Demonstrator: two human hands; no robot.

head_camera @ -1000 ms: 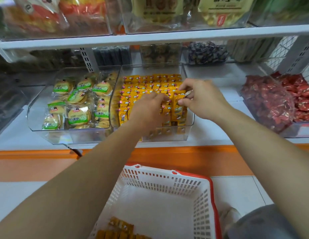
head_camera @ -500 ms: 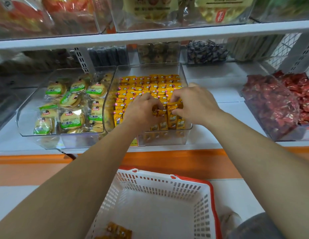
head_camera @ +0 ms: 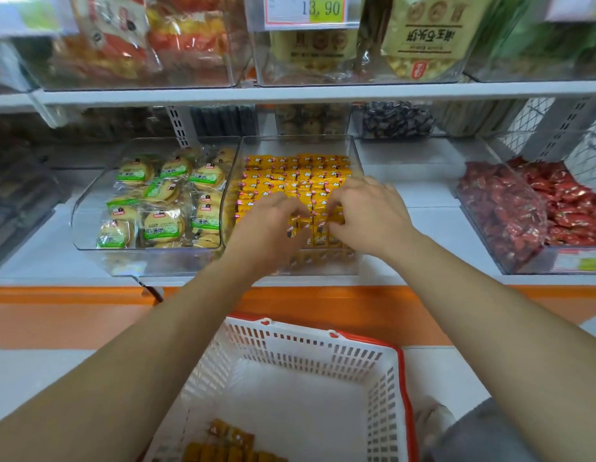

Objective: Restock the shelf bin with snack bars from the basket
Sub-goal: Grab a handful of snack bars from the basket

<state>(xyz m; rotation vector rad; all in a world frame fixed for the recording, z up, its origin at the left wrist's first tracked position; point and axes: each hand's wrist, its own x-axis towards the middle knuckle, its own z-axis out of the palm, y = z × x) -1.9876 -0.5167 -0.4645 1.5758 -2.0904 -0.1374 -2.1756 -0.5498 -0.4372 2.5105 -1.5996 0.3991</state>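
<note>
Pinching snack bars (head_camera: 318, 228) at front of shelf bin (head_camera: 356, 161), left hand (head_camera: 273, 225) and right hand (head_camera: 369, 215) largely cover that row

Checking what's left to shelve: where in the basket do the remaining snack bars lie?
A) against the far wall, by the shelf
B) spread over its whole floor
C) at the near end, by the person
C: the few snack bars sit bunched at the near end of the basket, well away from its far wall.
</note>
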